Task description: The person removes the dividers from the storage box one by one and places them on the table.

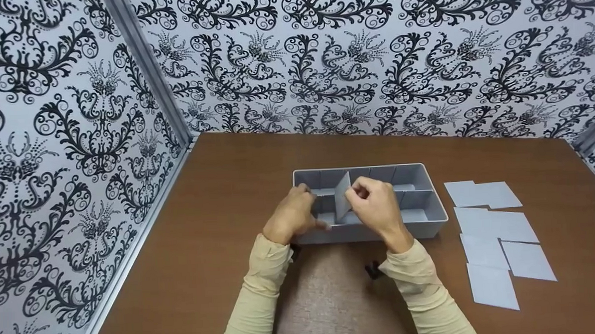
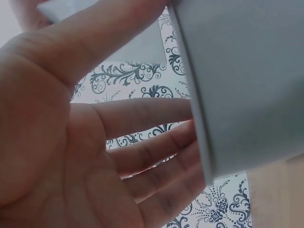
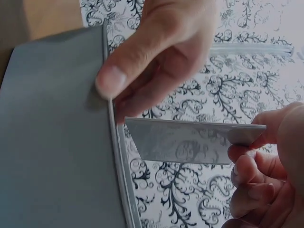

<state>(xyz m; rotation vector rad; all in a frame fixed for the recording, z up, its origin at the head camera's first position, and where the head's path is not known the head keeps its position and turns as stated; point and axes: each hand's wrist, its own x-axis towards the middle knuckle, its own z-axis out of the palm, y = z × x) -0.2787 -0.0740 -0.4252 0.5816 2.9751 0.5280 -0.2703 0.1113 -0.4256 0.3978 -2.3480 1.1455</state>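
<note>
A long grey organizer box sits on the table, split lengthwise by an inner wall with slots along its sides. My left hand grips its left front rim. In the right wrist view, the left thumb lies against the outer wall while the fingers reach over the rim. Between thumb and fingertips, my right hand pinches a thin grey divider panel by one edge. The panel stands tilted over the front row, its lower end by the front rim. The right wrist view shows the panel held at its end.
Several flat grey panels lie on the brown table to the right of the box, some overlapping. Patterned walls close off the table at the back and left.
</note>
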